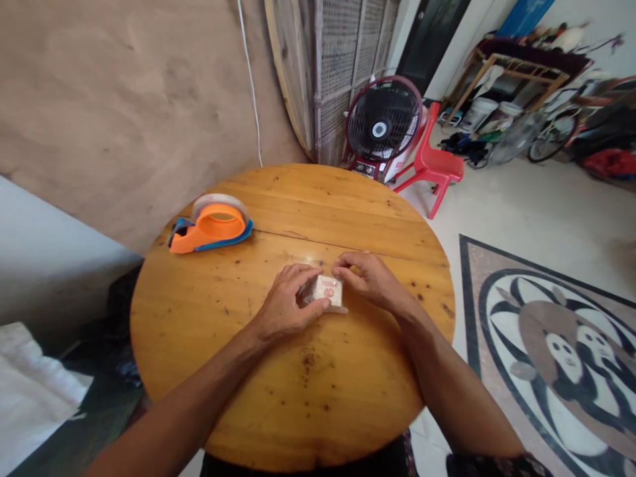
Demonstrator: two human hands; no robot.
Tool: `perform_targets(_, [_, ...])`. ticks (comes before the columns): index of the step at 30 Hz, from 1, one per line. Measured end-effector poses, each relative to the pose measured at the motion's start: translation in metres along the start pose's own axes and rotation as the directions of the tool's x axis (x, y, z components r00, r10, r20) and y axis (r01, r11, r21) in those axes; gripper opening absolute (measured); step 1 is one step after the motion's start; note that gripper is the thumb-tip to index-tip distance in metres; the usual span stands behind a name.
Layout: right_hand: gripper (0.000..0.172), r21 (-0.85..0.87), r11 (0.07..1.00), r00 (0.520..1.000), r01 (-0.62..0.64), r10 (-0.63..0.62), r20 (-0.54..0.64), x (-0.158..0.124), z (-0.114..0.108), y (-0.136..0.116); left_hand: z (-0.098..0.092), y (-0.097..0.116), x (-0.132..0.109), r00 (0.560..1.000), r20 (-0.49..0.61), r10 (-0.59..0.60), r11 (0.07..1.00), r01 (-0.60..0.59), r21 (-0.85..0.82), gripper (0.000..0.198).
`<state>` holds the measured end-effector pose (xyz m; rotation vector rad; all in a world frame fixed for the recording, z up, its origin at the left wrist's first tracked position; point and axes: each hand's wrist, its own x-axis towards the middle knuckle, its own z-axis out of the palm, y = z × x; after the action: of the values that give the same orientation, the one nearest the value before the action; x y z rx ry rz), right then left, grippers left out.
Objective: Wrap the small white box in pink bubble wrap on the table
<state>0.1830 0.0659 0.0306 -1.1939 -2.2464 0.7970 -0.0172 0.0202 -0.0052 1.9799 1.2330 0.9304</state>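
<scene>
A small whitish box with red print (328, 290) rests near the middle of the round wooden table (278, 397). Something clear, like film or tape, shows along its lower edge. My left hand (293, 295) grips the box from the left, thumb on the near side and fingers over the far side. At the box's far right corner is my right hand (362, 271), its thumb and index finger pinched together. What lies in that pinch is too small to make out. An orange and blue tape dispenser (213, 225) with a roll of tape stands at the table's far left.
Beyond the table's far right edge are a fan (382, 122) and a red plastic chair (437, 162). A bare wall (149, 99) borders the far left side. A white bag (34, 391) lies at lower left. Panda-patterned flooring (561, 358) lies to the right.
</scene>
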Motion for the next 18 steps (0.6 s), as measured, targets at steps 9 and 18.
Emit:
perform_targets(9, [0.010,-0.079,0.988,0.991,0.135,-0.135,0.005,-0.004,0.005,-0.003,0.001,0.001,0.001,1.000,-0.006,-0.001,1.000,0.001,-0.001,0.038])
perform_targets(18, [0.019,-0.190,0.967,0.985,0.170,-0.172,0.006,-0.001,0.015,0.004,0.003,0.001,-0.001,1.000,0.004,0.004,1.000,-0.004,-0.015,0.041])
